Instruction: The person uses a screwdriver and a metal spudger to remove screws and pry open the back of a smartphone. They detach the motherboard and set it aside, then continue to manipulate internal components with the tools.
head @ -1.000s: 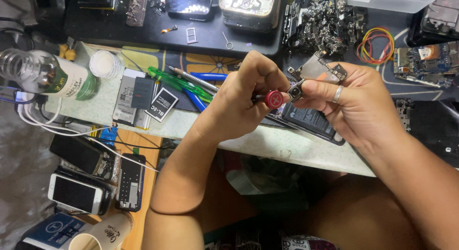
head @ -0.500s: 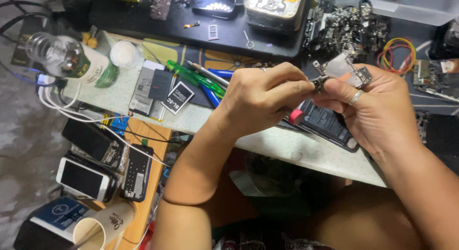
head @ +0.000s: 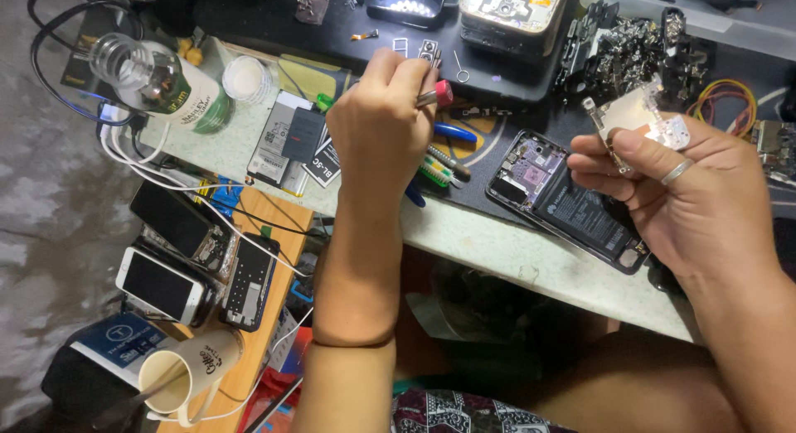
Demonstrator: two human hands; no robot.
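Small metal bracket piece: silvery, thin, flat plate with a narrow arm sticking out on one side and a pale, whitish tab at its right edge; surface dull-bright, edges irregular. It sits up at the fingertips of the right hand, pinched between thumb and forefingers, above the dark mat and just up-right of the opened phone. Right hand curled, fingers closed on the piece, palm facing up toward the camera; one ring on one finger. Left hand is closed in a fist around a screwdriver, of which a red cap and a short metal collar show at the thumb side; the rest is hidden in the fist. The two hands are well apart, the left over the back of the mat, the opened phone lying between them and nearer the edge of the bench. Opened phone: back cover off, dark battery and purple-grey board exposed, lying at a slant. Count: one bracket piece, one screwdriver in hand, one opened phone on the mat. Further tools with blue and green handles lie beside the left wrist; exact number cannot be told. To the left, one clear bottle on its side, one white round lid, one cream mug, and three phones on the lower wooden shelf.
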